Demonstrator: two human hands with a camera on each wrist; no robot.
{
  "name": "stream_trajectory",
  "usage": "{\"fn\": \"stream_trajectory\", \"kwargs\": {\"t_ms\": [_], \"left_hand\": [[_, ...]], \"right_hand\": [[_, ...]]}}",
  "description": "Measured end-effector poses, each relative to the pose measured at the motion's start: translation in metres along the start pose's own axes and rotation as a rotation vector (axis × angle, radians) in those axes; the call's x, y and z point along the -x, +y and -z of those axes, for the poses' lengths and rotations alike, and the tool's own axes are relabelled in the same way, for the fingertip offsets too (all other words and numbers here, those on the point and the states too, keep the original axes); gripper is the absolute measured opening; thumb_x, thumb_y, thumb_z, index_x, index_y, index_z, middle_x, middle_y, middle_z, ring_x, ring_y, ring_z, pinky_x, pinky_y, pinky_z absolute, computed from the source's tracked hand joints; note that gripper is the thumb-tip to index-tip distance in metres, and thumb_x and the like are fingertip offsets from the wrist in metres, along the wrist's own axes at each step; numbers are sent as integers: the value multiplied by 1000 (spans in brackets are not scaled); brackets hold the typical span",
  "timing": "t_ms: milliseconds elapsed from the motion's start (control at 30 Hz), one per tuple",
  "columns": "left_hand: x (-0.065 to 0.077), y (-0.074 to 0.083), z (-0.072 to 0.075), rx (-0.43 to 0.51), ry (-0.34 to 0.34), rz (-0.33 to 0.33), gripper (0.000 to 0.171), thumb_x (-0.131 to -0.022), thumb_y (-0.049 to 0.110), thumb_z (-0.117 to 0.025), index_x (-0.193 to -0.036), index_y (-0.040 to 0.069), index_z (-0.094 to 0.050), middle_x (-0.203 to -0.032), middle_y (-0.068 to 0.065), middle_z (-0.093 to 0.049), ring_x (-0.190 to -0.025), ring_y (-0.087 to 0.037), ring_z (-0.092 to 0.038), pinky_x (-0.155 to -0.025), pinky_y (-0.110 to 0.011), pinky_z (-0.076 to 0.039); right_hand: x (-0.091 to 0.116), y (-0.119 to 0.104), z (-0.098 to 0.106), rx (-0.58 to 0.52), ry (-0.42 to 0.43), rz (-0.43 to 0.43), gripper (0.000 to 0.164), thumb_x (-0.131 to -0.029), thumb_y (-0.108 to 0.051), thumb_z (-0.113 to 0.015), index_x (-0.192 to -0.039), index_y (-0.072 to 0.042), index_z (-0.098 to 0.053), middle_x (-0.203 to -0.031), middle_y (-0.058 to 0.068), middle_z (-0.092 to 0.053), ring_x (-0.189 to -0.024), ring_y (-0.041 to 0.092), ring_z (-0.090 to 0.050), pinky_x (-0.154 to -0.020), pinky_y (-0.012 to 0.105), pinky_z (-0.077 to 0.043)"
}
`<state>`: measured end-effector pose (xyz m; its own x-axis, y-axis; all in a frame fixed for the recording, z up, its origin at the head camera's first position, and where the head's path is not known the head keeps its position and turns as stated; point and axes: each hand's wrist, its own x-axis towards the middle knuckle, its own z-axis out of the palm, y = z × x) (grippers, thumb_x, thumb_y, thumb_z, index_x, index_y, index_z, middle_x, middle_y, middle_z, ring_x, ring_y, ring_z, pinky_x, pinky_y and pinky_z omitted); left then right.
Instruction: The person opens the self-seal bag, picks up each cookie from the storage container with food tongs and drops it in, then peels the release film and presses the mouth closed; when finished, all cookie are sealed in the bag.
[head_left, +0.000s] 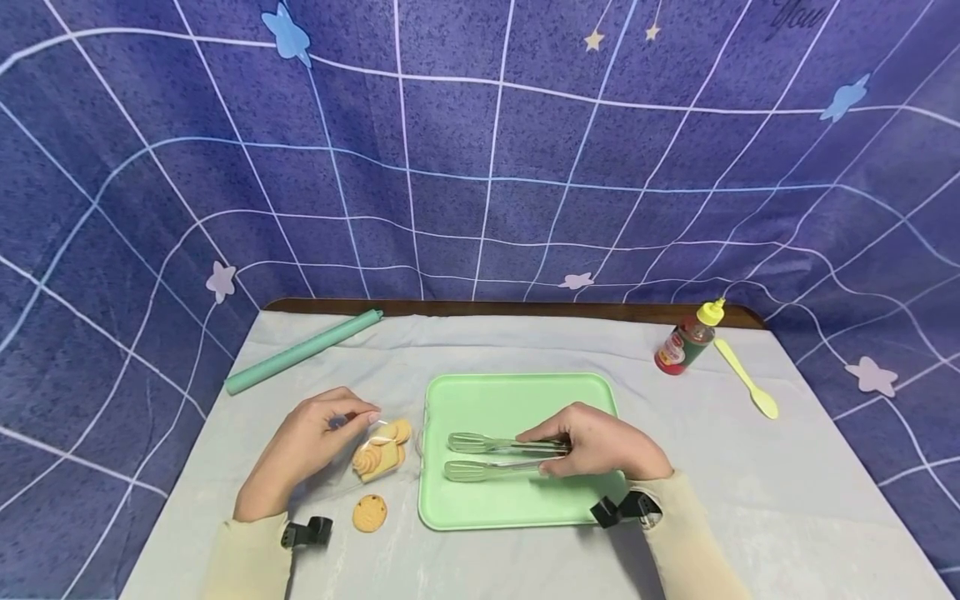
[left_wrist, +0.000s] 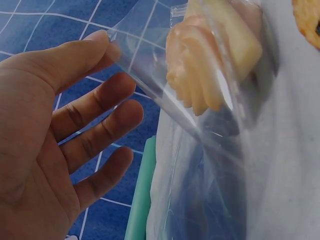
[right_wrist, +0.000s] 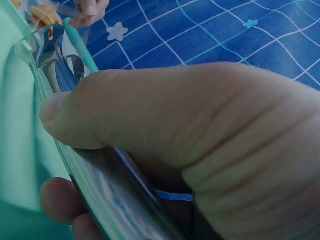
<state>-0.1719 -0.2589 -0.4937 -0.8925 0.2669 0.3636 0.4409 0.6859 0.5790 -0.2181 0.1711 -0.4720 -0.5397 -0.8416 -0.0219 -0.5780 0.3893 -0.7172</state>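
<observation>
My left hand (head_left: 307, 437) pinches the edge of a clear plastic bag (left_wrist: 185, 120) between thumb and forefinger, its other fingers spread loose. Several cookies (head_left: 384, 454) lie inside, one of them swirled and one a pale rectangle. Just below the bag, a round cookie with dark chips (head_left: 370, 513) lies loose on the cloth. Over the light green tray (head_left: 525, 400), my right hand (head_left: 603, 443) grips tongs (head_left: 487, 471) by their metal arms. Their slotted green tips stand apart with nothing between them and point left toward the bag.
A long teal cylinder (head_left: 303, 352) lies at the back left of the white-clothed table (head_left: 480, 567). At the back right are a sauce bottle (head_left: 684, 343) with a yellow cap and a yellow spoon (head_left: 747, 379). A blue patterned curtain (head_left: 450, 167) hangs behind.
</observation>
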Motion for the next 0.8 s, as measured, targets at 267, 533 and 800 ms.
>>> {"fn": "stream_trajectory", "kwargs": {"t_ms": [267,533,800], "left_hand": [[0,0,0,4,6,-6,7,-95,24,-75,-99,23,-80,-95,21,-65,-85,-3,-61,-72,-31,-51],[1,-1,0,2,7,-5,7,-95,24,-75,-99,23,-80,-95,21,-65,-85,-3,-61,-72,-30,-51],[0,0,1,9,7,5,8,-95,26,-75,-100,23,-80,-95,22,-65,-85,-3,-61,-73,-31,-51]], "right_hand": [[1,1,1,8,14,-13,47,-82,-13,-85,-128,-13,-72,-97,-4,-75,-63,5,-54,-57,20,-46],[-1,5,2,115,136,-12,62,-76,-17,-91,-133,-11,-68,-100,-2,-75,-74,16,-66,-63,30,-54],[15,1,17,224,290,-104,71,-74,-33,-93,-139,-22,-65,-107,0,-69,-96,23,-61,-78,37,-52]]}}
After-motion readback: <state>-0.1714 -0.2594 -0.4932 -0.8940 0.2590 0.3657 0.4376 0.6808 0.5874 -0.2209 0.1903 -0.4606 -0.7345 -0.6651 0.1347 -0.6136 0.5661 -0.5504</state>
